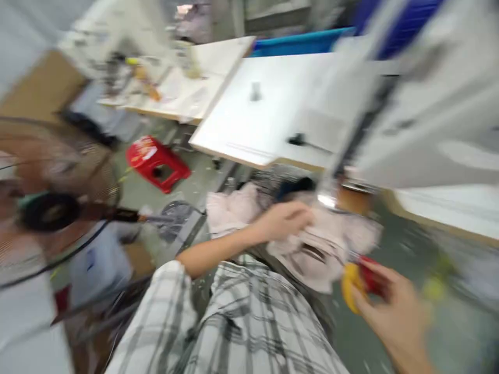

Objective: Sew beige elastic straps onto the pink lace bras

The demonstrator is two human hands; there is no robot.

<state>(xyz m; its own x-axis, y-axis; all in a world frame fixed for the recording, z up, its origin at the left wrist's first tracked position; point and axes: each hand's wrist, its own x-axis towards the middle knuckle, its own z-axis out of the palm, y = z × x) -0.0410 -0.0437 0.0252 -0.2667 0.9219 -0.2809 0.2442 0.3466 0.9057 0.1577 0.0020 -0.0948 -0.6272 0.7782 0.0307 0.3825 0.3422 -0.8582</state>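
Observation:
The picture is smeared by motion. My left hand point(283, 221) reaches forward and rests on a heap of pale pink cloth point(312, 249) below the table edge, its fingers curled onto the fabric. My right hand point(393, 306), at the lower right, is closed round a small yellow and red tool point(356, 285), perhaps scissors. My plaid sleeve and lap point(234, 322) fill the bottom middle.
A white sewing machine point(421, 104) stands at the right on a white table point(265, 114). A red plastic stool point(156, 163) sits on the floor to the left. A fan point(50, 208) is at the far left. Another cluttered table point(187, 83) lies behind.

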